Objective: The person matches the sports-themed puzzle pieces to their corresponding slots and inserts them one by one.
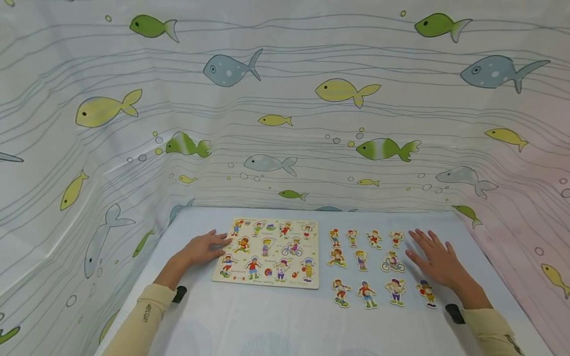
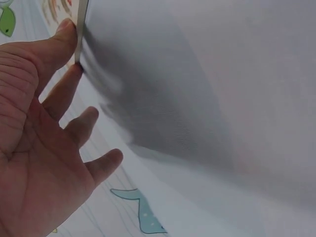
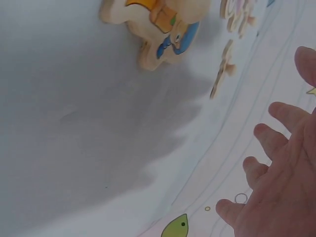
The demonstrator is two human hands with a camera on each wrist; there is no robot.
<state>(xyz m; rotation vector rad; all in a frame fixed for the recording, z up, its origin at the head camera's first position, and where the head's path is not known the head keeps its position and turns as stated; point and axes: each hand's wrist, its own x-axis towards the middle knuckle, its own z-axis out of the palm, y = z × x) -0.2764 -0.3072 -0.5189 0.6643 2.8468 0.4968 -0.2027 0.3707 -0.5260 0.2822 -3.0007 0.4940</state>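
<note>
Head view: a pale blue desk (image 1: 276, 321) stands inside a curtain (image 1: 285, 99) printed with green, yellow and grey fish.

A wooden puzzle board (image 1: 268, 253) lies flat left of centre on the desk, printed with small sports figures in three rows.

Twelve loose figure pieces (image 1: 367, 264) lie face up to the right of the board, in three rows of four, each apart from the next. One in the middle row shows a cyclist (image 1: 393, 262); the nearest row ends on the right with a piece (image 1: 426, 292) just beside the right wrist.

Left hand (image 1: 202, 247): palm down on the desk at the board's left edge. The left wrist view shows its fingers (image 2: 94, 118) straight and spread, with the thumb and forefinger touching the thin edge of the board (image 2: 80, 29). Grip wide, nothing held.

Right hand (image 1: 436, 259): palm down, fingers straight and fanned, at the right end of the loose pieces. Its fingertips lie just beside the top-right piece (image 1: 396, 239) and the cyclist; I cannot tell whether they touch. Grip wide, nothing held. The right wrist view shows the fingers (image 3: 269, 136) loose above the cloth, with one figure piece (image 3: 158, 29) close by, blurred.

Both forearms wear cream sleeves (image 1: 142, 316); a dark strap (image 1: 454, 313) sits at each wrist.
</note>
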